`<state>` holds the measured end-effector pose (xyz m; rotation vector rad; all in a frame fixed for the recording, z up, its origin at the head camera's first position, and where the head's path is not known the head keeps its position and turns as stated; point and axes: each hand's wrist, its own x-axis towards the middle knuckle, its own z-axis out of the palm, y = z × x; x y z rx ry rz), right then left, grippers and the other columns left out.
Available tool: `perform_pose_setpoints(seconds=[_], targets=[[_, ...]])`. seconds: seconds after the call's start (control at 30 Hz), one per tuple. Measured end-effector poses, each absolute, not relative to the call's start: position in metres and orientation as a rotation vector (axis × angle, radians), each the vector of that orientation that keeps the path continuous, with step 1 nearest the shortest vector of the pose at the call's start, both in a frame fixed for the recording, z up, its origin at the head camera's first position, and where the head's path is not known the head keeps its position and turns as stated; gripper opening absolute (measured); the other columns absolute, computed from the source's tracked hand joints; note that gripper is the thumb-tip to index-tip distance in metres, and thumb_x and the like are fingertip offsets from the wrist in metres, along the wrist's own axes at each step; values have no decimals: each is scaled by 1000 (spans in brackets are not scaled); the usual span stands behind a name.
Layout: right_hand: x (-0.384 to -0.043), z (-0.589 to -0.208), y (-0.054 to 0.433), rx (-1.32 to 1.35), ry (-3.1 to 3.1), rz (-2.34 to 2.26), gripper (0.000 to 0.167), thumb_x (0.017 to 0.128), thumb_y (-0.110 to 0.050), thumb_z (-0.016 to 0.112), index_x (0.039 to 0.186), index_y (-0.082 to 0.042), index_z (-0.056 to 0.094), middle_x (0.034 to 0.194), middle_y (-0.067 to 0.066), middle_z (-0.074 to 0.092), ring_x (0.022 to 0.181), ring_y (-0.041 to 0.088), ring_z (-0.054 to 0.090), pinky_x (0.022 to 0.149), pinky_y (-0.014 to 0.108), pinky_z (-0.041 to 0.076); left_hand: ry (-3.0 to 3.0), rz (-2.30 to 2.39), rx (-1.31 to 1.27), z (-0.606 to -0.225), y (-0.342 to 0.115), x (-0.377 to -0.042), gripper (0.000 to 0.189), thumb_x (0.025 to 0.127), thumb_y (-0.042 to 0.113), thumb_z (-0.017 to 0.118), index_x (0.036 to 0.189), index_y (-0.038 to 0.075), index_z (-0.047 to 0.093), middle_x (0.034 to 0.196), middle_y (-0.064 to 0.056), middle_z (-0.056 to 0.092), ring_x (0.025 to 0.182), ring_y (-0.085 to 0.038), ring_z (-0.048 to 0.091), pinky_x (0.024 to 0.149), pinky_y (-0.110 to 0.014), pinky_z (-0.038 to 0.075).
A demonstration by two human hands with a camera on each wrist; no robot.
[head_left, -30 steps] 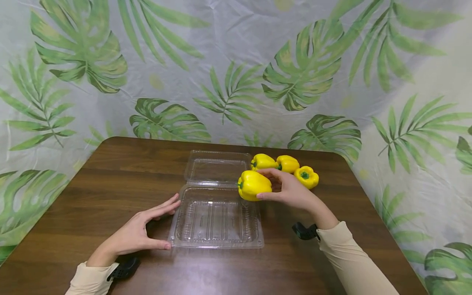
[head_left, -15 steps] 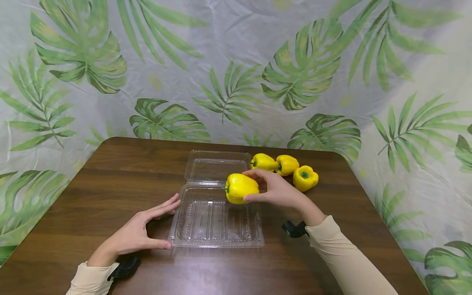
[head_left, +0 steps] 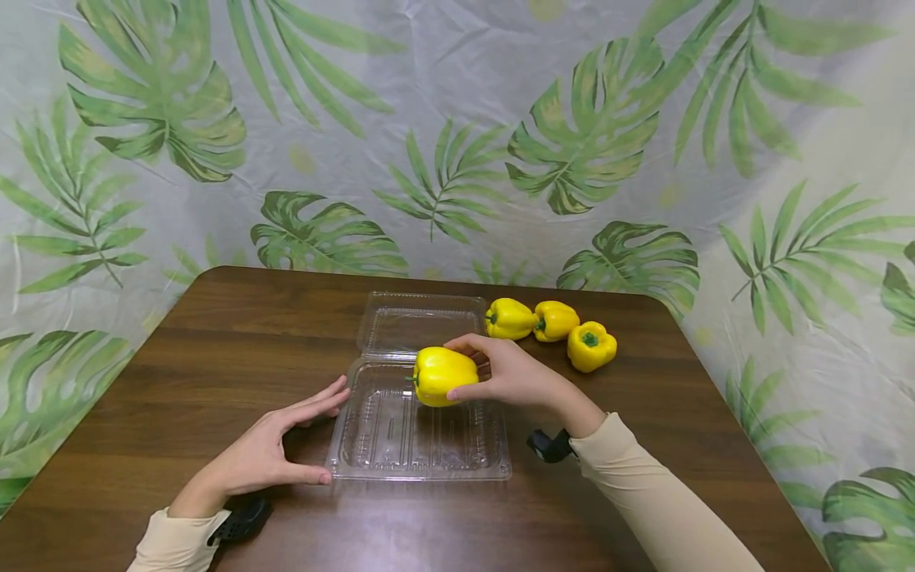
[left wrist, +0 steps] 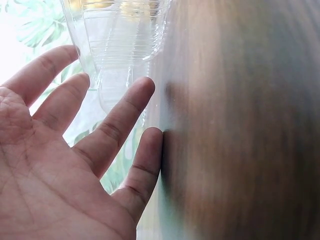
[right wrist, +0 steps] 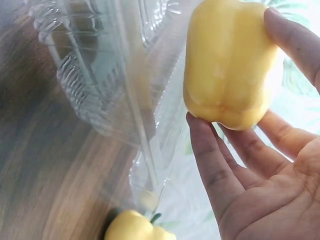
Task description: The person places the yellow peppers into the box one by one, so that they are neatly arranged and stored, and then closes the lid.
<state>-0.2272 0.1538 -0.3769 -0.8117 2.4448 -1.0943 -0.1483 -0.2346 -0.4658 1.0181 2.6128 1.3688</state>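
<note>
In the head view my right hand (head_left: 518, 375) holds a yellow bell pepper (head_left: 445, 376) above the base of a clear plastic clamshell container (head_left: 429, 478). Its thumb and fingers pinch the pepper (right wrist: 230, 65) in the right wrist view, and the green stem points left in the head view. The container's lid (head_left: 422, 326) lies folded back on the far side. My left hand (head_left: 268, 449) is at the container's left edge, fingers spread and mostly straight; in the left wrist view fingertips of the left hand (left wrist: 75, 165) meet the clear rim.
Beyond my right hand, a yellow pepper (head_left: 510, 318) lies beside the lid. Another yellow pepper (head_left: 557, 321) touches it, and a third pepper (head_left: 592, 346) sits farther right with its stem toward me. A leaf-patterned cloth (head_left: 457, 159) hangs behind the brown wooden table (head_left: 236, 349).
The right hand has carried the pepper leftward and slightly nearer, from the container's right side to over its middle. The left hand and the container have stayed in place.
</note>
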Motion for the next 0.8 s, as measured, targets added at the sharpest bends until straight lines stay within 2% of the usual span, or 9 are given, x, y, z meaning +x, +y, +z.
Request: perform_pose_setpoints(seconds=[0.27,0.53,0.8], targets=[[-232,-373,147,-824,2434,-1066,69,92,-31,88,149,-12,56,138,6,68,122,23,68,106,43,58,2616,1365,1020,-468,-235,-150,100,78,32,98,164,18,47,176,-7,35,140,-6,60,116,-9,32],[-234,-370,137,-831,2398,-989,69,92,-32,87,150,-13,55,138,5,67,123,22,68,108,41,57,2621,1365,1130,-468,-236,-151,101,78,29,99,163,11,48,175,-12,36,136,-8,64,116,-10,32],[-237,-368,126,-895,2411,-871,69,91,-34,88,148,-11,57,133,7,69,117,22,70,106,45,57,2629,1360,1041,-470,-236,-150,100,78,35,98,163,16,48,175,-10,37,137,-7,63,115,-8,32]])
